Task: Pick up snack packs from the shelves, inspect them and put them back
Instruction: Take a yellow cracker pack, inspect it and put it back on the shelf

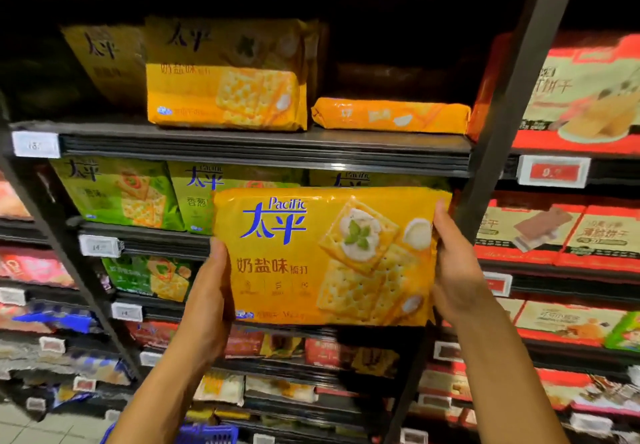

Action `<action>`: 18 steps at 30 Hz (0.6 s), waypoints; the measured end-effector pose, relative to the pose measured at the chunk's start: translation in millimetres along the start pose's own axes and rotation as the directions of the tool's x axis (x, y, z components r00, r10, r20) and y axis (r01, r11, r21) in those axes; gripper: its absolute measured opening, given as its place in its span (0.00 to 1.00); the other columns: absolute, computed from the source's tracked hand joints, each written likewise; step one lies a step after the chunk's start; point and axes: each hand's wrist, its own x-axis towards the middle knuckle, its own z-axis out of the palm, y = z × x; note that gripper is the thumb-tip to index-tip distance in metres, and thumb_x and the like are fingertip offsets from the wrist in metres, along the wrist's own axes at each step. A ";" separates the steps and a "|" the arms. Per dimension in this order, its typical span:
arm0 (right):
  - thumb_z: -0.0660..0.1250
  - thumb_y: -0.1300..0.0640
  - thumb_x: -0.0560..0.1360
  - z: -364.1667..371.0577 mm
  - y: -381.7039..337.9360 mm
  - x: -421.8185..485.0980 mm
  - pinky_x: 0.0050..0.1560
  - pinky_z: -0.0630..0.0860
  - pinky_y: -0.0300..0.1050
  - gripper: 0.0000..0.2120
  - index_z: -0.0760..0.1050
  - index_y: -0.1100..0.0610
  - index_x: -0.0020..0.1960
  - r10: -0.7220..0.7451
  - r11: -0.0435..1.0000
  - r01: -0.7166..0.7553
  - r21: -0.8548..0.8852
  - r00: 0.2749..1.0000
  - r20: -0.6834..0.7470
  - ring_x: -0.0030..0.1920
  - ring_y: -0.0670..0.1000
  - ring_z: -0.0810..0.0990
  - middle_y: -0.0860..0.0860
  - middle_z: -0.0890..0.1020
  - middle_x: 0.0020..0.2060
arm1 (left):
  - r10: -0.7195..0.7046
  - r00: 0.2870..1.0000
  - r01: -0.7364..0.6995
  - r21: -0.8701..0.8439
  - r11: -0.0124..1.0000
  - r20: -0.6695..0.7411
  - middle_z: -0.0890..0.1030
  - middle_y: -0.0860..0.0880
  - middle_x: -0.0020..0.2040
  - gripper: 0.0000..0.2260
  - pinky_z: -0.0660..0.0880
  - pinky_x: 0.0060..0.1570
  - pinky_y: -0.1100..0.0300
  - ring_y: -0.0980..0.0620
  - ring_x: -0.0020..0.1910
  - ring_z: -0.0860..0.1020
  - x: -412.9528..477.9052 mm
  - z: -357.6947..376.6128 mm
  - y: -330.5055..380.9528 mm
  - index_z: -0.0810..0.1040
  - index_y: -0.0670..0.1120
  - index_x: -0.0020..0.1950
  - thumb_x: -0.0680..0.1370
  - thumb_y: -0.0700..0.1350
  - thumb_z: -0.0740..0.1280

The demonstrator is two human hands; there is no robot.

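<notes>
I hold a large yellow Pacific cracker pack upright in front of the shelves, its printed front facing me. My left hand grips its left edge, thumb on the front. My right hand grips its right edge, fingers behind the pack. On the upper shelf another yellow pack of the same kind stands upright, and one lies flat to its right, with dark space above it.
Green cracker packs fill the shelf behind the held pack. Red boxed biscuits fill the right bay past a dark upright post. White price tags line the shelf edges. A blue basket sits low by the floor.
</notes>
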 end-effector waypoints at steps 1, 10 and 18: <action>0.57 0.32 0.81 -0.2 -10.3 7.4 0.56 0.83 0.57 0.28 0.82 0.49 0.66 -0.010 1.000 0.010 -0.005 1.000 -0.013 0.67 0.60 0.81 0.57 0.82 0.67 | 0.032 0.999 -0.032 0.016 0.999 0.010 0.85 0.44 0.64 0.25 0.85 0.52 0.46 0.43 0.61 0.84 6.9 5.2 9.7 0.83 0.56 0.66 0.79 0.66 0.58; 0.67 0.46 0.80 30.5 -92.8 71.1 0.52 0.84 0.54 0.23 0.77 0.57 0.71 -0.331 0.943 0.330 -0.052 0.943 -0.019 0.63 0.59 0.84 0.57 0.84 0.63 | 0.262 0.965 -0.262 0.071 0.962 0.012 0.86 0.46 0.60 0.22 0.85 0.48 0.48 0.45 0.58 0.86 79.9 71.0 100.9 0.80 0.51 0.68 0.80 0.62 0.63; 0.64 0.48 0.83 49.2 -136.6 132.2 0.58 0.80 0.56 0.08 0.79 0.48 0.58 -0.632 0.632 0.316 -0.708 0.739 -0.234 0.55 0.55 0.85 0.49 0.86 0.52 | 0.362 0.931 -0.355 0.299 0.886 0.035 0.85 0.48 0.56 0.25 0.81 0.57 0.42 0.45 0.56 0.84 147.9 129.8 151.2 0.78 0.50 0.65 0.83 0.66 0.56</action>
